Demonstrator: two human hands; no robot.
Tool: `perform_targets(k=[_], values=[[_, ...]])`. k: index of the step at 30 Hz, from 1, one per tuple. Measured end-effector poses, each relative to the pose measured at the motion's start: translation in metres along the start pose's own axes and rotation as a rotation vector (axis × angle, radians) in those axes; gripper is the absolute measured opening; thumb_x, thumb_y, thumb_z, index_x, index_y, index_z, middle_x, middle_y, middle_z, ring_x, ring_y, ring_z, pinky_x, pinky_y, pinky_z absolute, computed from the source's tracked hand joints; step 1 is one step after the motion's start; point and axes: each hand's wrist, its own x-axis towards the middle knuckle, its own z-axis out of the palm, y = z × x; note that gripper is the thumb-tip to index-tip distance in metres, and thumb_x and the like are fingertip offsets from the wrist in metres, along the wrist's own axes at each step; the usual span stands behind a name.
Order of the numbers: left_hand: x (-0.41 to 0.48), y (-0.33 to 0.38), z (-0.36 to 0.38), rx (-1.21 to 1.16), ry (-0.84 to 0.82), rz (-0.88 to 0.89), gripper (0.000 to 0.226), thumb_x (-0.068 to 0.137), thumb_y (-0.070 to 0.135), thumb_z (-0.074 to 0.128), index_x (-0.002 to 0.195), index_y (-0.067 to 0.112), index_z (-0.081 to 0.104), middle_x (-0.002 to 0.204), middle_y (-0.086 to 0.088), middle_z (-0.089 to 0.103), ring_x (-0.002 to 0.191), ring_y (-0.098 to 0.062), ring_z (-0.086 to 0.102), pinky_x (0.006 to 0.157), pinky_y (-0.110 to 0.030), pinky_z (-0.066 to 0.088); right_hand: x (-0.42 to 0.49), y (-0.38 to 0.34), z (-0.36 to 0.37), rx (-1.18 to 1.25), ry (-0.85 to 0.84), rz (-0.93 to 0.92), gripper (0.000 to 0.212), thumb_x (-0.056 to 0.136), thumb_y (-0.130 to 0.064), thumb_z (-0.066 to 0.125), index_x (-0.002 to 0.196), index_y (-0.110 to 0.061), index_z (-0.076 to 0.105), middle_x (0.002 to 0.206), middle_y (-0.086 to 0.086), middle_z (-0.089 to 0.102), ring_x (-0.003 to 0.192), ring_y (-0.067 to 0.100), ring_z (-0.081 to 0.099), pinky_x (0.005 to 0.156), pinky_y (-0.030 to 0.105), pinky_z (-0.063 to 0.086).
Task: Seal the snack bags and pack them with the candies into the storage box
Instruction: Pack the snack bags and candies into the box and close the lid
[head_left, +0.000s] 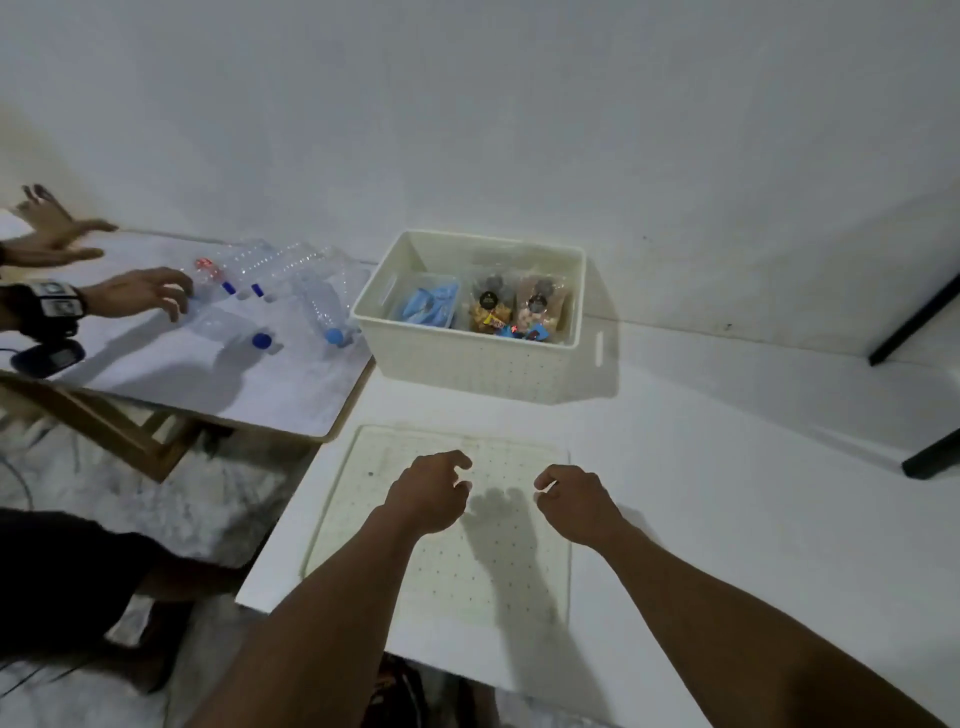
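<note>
A cream storage box (470, 371) stands at the back of the white table. Inside it lie two clear snack bags (540, 299) upright side by side, a blue packet (428, 304) at the left, and small wrapped candies (511, 326) at the front. The box's flat dotted lid (363, 499) lies on the table in front of me. My left hand (428, 493) and my right hand (576, 499) hover over the lid, fingers loosely curled and apart, holding nothing.
Another person's hands (137, 296) reach among several clear plastic bottles (322, 306) with blue caps on a marble-topped side table (208, 379) at the left. A dark table leg (930, 457) stands at the right. A wall runs behind the box.
</note>
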Motion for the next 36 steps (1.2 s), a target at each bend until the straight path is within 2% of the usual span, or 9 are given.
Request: perform_targets(k=[5,11,14,17,22,25,28,32,36], values=[[-0.028,-0.05,0.038,0.076,-0.105,-0.106,0.042,0.092,0.038,0.059,0.133,0.029,0.055,0.13,-0.003,0.058,0.122,-0.025,0.055,0.099,-0.04,0.048,-0.019,0.035,0.054,-0.066,-0.058,0.07,0.026,0.086,-0.031,0.064,0.111,-0.023,0.064,0.113,0.003,0.061,0.108,0.021,0.061,0.095,0.033,0.048],[-0.04,-0.107,0.063,0.239,-0.054,-0.235,0.05,0.084,0.048,0.066,0.131,0.04,0.05,0.151,-0.004,0.029,0.143,-0.036,0.022,0.112,-0.051,0.03,-0.023,0.041,0.102,-0.22,0.117,0.203,0.042,0.085,-0.035,0.065,0.126,-0.027,0.057,0.136,0.01,0.036,0.126,0.034,0.041,0.102,0.037,0.038],[-0.031,-0.13,0.06,0.259,0.005,-0.258,0.061,0.079,0.054,0.069,0.133,0.042,0.043,0.155,-0.006,0.02,0.147,-0.045,0.007,0.116,-0.061,0.017,-0.019,0.03,0.114,-0.254,0.226,0.285,0.04,0.085,-0.034,0.065,0.124,-0.028,0.056,0.134,0.013,0.036,0.122,0.039,0.04,0.096,0.042,0.043],[-0.021,-0.148,0.046,0.26,0.015,-0.348,0.081,0.073,0.067,0.07,0.139,0.043,0.031,0.16,-0.01,0.005,0.145,-0.054,-0.003,0.113,-0.069,0.01,-0.009,0.024,0.118,-0.25,0.23,0.359,0.034,0.085,-0.035,0.063,0.117,-0.029,0.055,0.125,0.013,0.04,0.116,0.038,0.042,0.091,0.042,0.043],[-0.014,-0.158,0.03,0.189,-0.061,-0.442,0.113,0.053,0.076,0.077,0.144,0.049,0.016,0.16,-0.008,-0.007,0.132,-0.051,0.029,0.1,-0.063,0.039,0.006,0.02,0.114,-0.202,0.251,0.424,0.038,0.081,-0.034,0.065,0.117,-0.029,0.055,0.121,0.012,0.04,0.112,0.037,0.044,0.09,0.042,0.043],[-0.011,-0.157,0.02,0.242,-0.038,-0.433,0.115,0.046,0.081,0.076,0.142,0.05,0.02,0.156,-0.01,0.006,0.127,-0.046,0.036,0.097,-0.057,0.038,0.007,0.018,0.114,-0.146,0.271,0.416,0.044,0.078,-0.036,0.069,0.12,-0.031,0.056,0.12,0.012,0.039,0.109,0.036,0.047,0.091,0.042,0.046],[-0.01,-0.159,0.012,0.257,-0.006,-0.404,0.121,0.039,0.095,0.063,0.144,0.052,0.019,0.155,-0.011,0.014,0.128,-0.045,0.035,0.1,-0.056,0.034,0.004,0.021,0.106,-0.03,0.341,0.339,0.047,0.076,-0.035,0.073,0.12,-0.031,0.058,0.119,0.01,0.037,0.1,0.033,0.056,0.092,0.041,0.052],[-0.009,-0.147,0.005,0.277,0.093,-0.271,0.118,0.043,0.107,0.035,0.146,0.05,0.024,0.156,-0.013,0.017,0.13,-0.042,0.031,0.104,-0.055,0.028,-0.008,0.023,0.088,-0.051,0.546,0.208,0.042,0.078,-0.042,0.074,0.117,-0.028,0.067,0.121,0.01,0.042,0.103,0.031,0.059,0.086,0.04,0.056],[-0.011,-0.134,-0.004,0.287,0.269,-0.148,0.112,0.052,0.105,0.033,0.148,0.048,0.026,0.154,-0.018,0.021,0.126,-0.043,0.035,0.103,-0.055,0.032,-0.018,0.013,0.073,-0.134,0.739,0.132,0.043,0.081,-0.046,0.07,0.118,-0.026,0.067,0.125,0.011,0.042,0.109,0.033,0.056,0.08,0.043,0.059]])
